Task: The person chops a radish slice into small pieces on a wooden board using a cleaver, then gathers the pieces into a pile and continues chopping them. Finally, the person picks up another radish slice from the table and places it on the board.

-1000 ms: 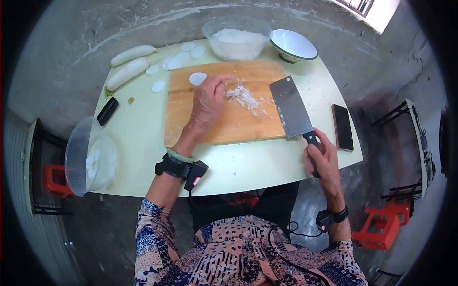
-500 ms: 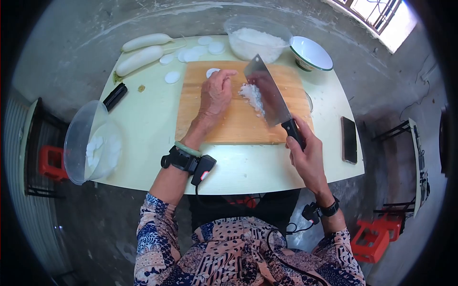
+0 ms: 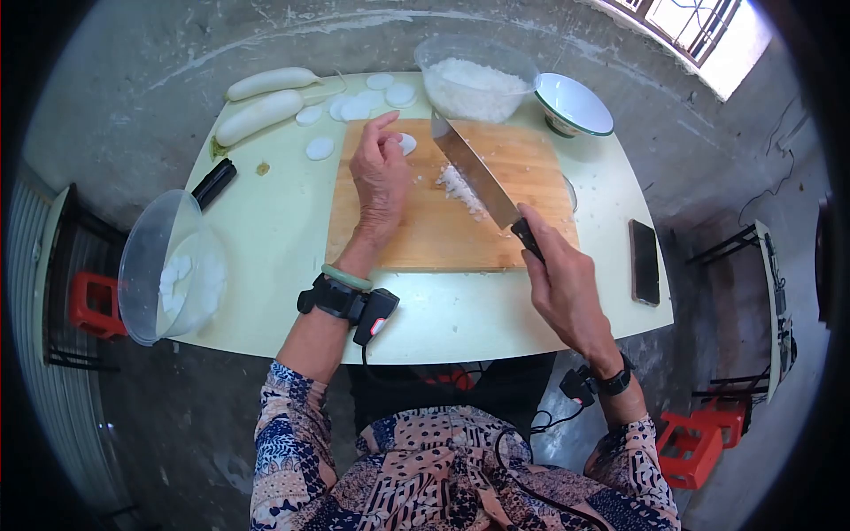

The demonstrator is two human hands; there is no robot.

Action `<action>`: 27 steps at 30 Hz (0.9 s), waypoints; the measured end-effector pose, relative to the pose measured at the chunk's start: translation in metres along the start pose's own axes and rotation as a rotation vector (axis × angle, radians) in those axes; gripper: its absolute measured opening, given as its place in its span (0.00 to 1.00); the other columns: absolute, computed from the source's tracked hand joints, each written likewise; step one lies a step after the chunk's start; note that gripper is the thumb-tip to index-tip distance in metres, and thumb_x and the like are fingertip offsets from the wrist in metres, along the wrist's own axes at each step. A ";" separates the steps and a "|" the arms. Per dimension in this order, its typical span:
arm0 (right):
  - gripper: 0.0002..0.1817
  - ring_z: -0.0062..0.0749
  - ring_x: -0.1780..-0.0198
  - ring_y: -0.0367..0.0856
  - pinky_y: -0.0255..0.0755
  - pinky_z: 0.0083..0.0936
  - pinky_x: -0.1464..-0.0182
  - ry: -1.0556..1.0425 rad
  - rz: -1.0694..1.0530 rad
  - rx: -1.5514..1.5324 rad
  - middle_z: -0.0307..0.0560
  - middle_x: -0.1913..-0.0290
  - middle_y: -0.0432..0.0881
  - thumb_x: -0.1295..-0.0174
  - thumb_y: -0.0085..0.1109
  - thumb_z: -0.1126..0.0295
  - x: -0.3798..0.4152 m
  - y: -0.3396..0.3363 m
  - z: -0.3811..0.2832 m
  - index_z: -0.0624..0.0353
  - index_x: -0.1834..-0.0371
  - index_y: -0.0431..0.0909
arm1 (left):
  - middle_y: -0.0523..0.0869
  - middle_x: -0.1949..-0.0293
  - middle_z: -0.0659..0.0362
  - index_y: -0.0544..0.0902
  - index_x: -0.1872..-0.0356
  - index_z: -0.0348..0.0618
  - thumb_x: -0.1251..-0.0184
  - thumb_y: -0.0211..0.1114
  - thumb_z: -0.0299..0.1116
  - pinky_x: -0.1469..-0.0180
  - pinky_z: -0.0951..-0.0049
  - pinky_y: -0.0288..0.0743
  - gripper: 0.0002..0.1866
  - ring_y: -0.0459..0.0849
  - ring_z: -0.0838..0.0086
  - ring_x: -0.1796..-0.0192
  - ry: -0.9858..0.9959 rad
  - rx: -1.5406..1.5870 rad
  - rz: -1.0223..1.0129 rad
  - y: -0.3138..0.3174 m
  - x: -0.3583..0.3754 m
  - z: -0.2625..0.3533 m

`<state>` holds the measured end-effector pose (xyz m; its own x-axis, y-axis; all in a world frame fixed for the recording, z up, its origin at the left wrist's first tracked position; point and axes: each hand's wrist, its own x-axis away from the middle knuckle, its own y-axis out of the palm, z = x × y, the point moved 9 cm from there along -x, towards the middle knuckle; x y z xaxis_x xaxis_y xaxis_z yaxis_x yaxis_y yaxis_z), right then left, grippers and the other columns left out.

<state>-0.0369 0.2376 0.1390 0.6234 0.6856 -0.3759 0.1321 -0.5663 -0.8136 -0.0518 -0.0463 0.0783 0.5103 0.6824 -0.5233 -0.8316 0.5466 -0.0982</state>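
Observation:
My right hand (image 3: 567, 288) is wrapped round the black handle of a cleaver (image 3: 478, 173). The broad blade slants up and left over the wooden cutting board (image 3: 443, 239), beside a small heap of chopped white radish (image 3: 459, 190). My left hand (image 3: 381, 177) hovers over the board's left part, fingers loosely bent and apart, with nothing visible in them. Just right of those fingers lies a round white radish slice (image 3: 407, 143), partly hidden by the hand.
Behind the board stand a clear bowl of chopped white pieces (image 3: 474, 88) and a white enamel bowl (image 3: 575, 104). Whole white radishes (image 3: 259, 118) and loose slices (image 3: 357, 106) lie back left. A clear bowl (image 3: 146, 265) overlaps the left edge; a phone (image 3: 645, 263) lies right.
The cleaver has moved left and its blade has turned more edge-down, closer to the chopped heap. My left hand has shifted a little left and away, uncovering more of the radish slice.

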 end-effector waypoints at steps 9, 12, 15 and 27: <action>0.35 0.59 0.59 0.87 0.80 0.50 0.58 0.008 -0.066 0.037 0.59 0.55 0.85 0.29 0.59 0.78 0.006 0.007 0.001 0.53 0.19 0.64 | 0.90 0.58 0.56 0.84 0.37 0.42 0.24 0.52 0.22 0.51 0.73 0.82 0.20 0.86 0.76 0.58 -0.063 0.045 -0.030 0.002 -0.001 -0.010; 0.35 0.60 0.59 0.87 0.80 0.50 0.57 0.033 -0.145 0.064 0.58 0.55 0.85 0.30 0.60 0.79 0.007 0.012 0.013 0.53 0.18 0.64 | 0.92 0.60 0.52 0.85 0.41 0.44 0.26 0.53 0.22 0.51 0.64 0.84 0.19 0.91 0.67 0.57 -0.100 0.091 -0.043 0.002 0.001 -0.010; 0.35 0.60 0.58 0.87 0.80 0.49 0.57 0.003 0.015 0.026 0.59 0.54 0.85 0.30 0.60 0.79 0.009 -0.012 0.012 0.53 0.19 0.64 | 0.92 0.60 0.52 0.86 0.43 0.43 0.26 0.53 0.22 0.50 0.65 0.83 0.18 0.91 0.67 0.57 -0.121 0.093 -0.063 0.005 0.002 -0.016; 0.33 0.57 0.65 0.86 0.79 0.48 0.62 0.042 0.034 0.393 0.58 0.62 0.84 0.32 0.58 0.79 -0.014 -0.015 0.075 0.56 0.22 0.66 | 0.90 0.57 0.56 0.88 0.50 0.42 0.23 0.56 0.23 0.54 0.69 0.80 0.13 0.86 0.71 0.58 -0.106 0.134 -0.279 0.052 0.044 0.006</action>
<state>-0.1056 0.2710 0.1234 0.6546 0.6453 -0.3938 -0.1890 -0.3647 -0.9117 -0.0716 0.0151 0.0556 0.7404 0.5401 -0.4001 -0.6236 0.7741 -0.1091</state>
